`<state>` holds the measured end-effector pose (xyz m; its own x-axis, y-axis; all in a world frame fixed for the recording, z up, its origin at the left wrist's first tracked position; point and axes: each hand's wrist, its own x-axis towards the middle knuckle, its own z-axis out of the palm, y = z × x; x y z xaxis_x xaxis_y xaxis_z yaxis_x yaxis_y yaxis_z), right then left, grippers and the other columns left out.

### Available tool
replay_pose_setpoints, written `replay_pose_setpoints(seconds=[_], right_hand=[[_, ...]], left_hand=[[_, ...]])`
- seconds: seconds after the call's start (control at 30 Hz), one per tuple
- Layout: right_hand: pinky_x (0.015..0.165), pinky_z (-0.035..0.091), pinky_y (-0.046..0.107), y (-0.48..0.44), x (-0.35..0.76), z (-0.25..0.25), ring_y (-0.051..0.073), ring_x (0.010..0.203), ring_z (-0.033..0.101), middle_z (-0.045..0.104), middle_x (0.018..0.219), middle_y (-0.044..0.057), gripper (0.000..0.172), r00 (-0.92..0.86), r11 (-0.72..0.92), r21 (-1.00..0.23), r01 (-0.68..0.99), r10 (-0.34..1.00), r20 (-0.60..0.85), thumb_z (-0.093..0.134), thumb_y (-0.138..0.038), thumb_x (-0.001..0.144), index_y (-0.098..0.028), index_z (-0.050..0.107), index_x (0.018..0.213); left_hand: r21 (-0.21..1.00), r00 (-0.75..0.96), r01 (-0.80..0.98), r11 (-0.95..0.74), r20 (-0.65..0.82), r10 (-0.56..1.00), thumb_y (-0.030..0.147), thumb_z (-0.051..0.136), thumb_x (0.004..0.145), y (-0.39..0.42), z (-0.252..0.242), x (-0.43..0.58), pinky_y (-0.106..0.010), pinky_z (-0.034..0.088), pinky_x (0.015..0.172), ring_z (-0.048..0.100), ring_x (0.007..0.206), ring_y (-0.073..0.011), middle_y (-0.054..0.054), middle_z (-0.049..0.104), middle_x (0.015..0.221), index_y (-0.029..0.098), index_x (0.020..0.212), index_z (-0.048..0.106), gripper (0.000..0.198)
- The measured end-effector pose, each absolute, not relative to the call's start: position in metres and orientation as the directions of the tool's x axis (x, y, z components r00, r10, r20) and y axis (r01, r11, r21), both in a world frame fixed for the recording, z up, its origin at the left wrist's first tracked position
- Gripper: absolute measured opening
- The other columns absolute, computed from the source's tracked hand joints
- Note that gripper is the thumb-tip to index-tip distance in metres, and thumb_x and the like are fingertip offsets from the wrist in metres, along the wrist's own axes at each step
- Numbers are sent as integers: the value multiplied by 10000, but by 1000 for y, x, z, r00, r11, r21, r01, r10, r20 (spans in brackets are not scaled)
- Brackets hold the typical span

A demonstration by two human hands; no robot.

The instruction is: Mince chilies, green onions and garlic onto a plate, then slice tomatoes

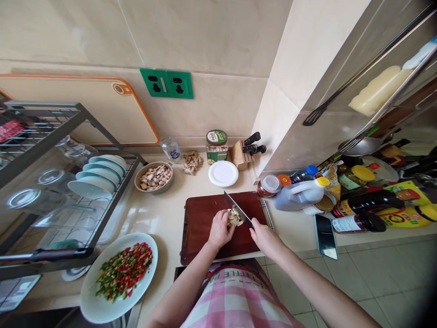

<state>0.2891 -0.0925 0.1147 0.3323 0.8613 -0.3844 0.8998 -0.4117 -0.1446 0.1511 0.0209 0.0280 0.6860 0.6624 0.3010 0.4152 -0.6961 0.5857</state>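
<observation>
A dark red cutting board (201, 218) lies on the counter in front of me. My left hand (219, 229) is curled, pressing down on a small pile of pale chopped pieces (235, 218), probably garlic, in the middle of the board. My right hand (261, 235) grips the handle of a kitchen knife (236, 208). The blade slants up and to the left, and its edge rests against the pile right next to my left fingers.
A white plate of chopped red and green peppers (120, 273) sits at the near left. A bowl of garlic cloves (154, 177), ginger (191, 161), a jar (216, 146), a white lid (223, 173) and a knife block (243, 152) stand behind the board. Bottles (300, 193) crowd the right; a dish rack (68, 182) the left.
</observation>
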Motion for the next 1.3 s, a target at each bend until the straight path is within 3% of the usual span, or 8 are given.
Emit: replay_pose_setpoints(seconds=[0.1,0.23,0.37,0.47,0.63,0.8,1.03,1.3], right_hand=[[479,299,228,-91,275,115,190,656,656,688,753,66,143,361,-459,-192,868,846,-392,365,-265,906,-186,458,981],[478,306,231,-96,259,107,195,681,662,688,777,91,195,439,-526,-135,840,804,-400,293,-232,933,-162,461,1004],[488,306,236,-87,262,120,201,670,658,689,771,78,167,383,-488,-168,856,818,-428,335,-260,915,-184,449,1011],[482,293,234,-85,260,123,193,663,655,684,749,63,144,378,-497,-210,842,821,-429,350,-268,908,-189,443,984],[490,299,235,-90,244,104,185,678,656,687,785,82,202,469,-561,-140,816,784,-406,296,-240,932,-165,448,1041],[509,303,245,-80,255,128,201,677,653,689,777,75,191,399,-518,-185,835,802,-444,326,-288,919,-197,442,1040],[514,322,239,-90,237,113,194,707,660,692,816,86,210,477,-578,-144,803,769,-426,317,-253,925,-173,447,1069],[496,296,238,-78,240,118,192,699,659,691,791,65,161,435,-541,-213,814,809,-395,366,-279,899,-191,461,994]], left_hand=[[600,682,407,-689,302,666,208,539,758,24,27,150,-425,435,869,508,962,-238,-92,534,1014,192,988,477,239],[590,704,388,-708,307,641,206,531,772,26,26,148,-431,431,868,508,952,-237,-85,543,991,194,951,497,183],[618,680,385,-686,313,663,271,556,781,28,28,145,-419,432,887,499,998,-236,-97,524,1056,193,986,526,221],[638,671,382,-669,306,675,253,520,815,31,29,145,-388,443,872,512,976,-212,-82,533,1041,205,936,568,139],[649,722,320,-691,306,621,199,493,828,36,25,143,-356,457,840,527,919,-189,-54,562,919,210,834,595,104],[685,665,349,-639,299,684,196,533,793,42,21,137,-351,467,865,512,978,-200,-87,508,1055,192,941,575,154],[638,735,324,-698,295,610,164,502,800,49,23,140,-379,471,823,516,877,-205,-61,569,901,200,858,577,101],[630,776,298,-717,277,567,224,566,758,50,30,121,-411,450,868,514,952,-229,-72,553,988,203,981,528,228]])
